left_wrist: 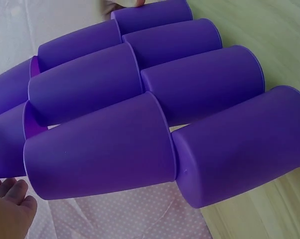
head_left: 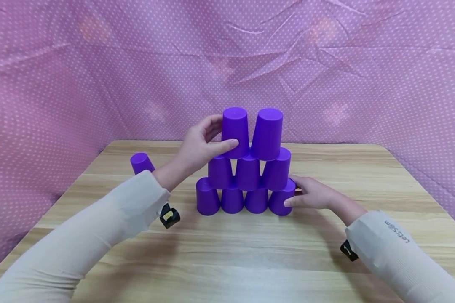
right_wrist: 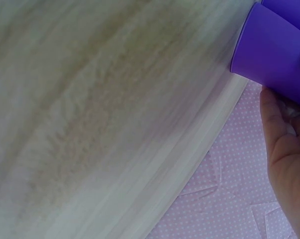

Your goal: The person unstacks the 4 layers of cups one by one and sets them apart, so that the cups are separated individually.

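Upside-down purple cups stand stacked in three tiers, with two cups in the top one. My left hand [head_left: 199, 145] holds the top tier's left cup [head_left: 235, 130], thumb across its front and fingers at its far side. That cup rests over the middle tier, beside the other top cup [head_left: 267, 134]. Low on the right, my right hand [head_left: 314, 193] grips the bottom row's end cup [head_left: 282, 200] between thumb and fingers. The right wrist view shows the right hand [right_wrist: 287, 144] against a purple cup [right_wrist: 274, 50]. Only part of the left hand [left_wrist: 13, 209] appears in its wrist view.
Another purple cup [head_left: 141, 163] is at the left, partly hidden behind my left forearm. The wooden table [head_left: 227, 261] extends toward me and to both sides of the stack. A pink dotted cloth [head_left: 174, 75] hangs behind the table.
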`<state>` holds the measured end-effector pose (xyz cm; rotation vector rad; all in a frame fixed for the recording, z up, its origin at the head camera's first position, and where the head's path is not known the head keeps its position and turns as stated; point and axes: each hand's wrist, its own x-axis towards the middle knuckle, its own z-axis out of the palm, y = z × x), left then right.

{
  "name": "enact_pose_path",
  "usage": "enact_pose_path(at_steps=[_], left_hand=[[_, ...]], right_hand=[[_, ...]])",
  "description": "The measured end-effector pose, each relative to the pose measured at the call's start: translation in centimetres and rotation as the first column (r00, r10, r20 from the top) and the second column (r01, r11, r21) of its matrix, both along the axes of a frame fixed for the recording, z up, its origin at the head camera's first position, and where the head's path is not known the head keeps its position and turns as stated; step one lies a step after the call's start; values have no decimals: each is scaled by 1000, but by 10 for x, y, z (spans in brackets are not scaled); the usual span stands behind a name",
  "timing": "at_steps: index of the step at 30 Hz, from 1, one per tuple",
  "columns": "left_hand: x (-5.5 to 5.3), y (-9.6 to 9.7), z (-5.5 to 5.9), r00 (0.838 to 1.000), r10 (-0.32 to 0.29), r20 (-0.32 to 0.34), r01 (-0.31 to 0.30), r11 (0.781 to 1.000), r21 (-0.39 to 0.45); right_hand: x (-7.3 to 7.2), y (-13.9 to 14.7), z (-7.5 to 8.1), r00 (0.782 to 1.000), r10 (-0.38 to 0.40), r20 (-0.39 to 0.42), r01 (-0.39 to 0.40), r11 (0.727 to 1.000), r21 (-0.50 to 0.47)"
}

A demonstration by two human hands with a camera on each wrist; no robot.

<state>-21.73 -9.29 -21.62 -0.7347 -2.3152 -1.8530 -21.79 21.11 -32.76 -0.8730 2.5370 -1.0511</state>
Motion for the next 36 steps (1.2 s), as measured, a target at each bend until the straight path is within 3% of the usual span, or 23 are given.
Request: enact_pose_path(at_steps=[9, 17, 36], left_hand=[[-3, 4, -5, 999, 35, -5, -35, 996, -84], [-4, 4, -8, 999, 44, 23, -41, 993, -106], [-5, 4, -9, 995, 100, -25, -102, 985, -136]], right_hand=[[0, 0, -1, 1000, -7, 10, 8, 1000, -5], [-1, 1, -2, 1000, 0, 2, 0, 1000, -6], [0, 1, -3, 1000, -3, 13, 3, 1000, -14]])
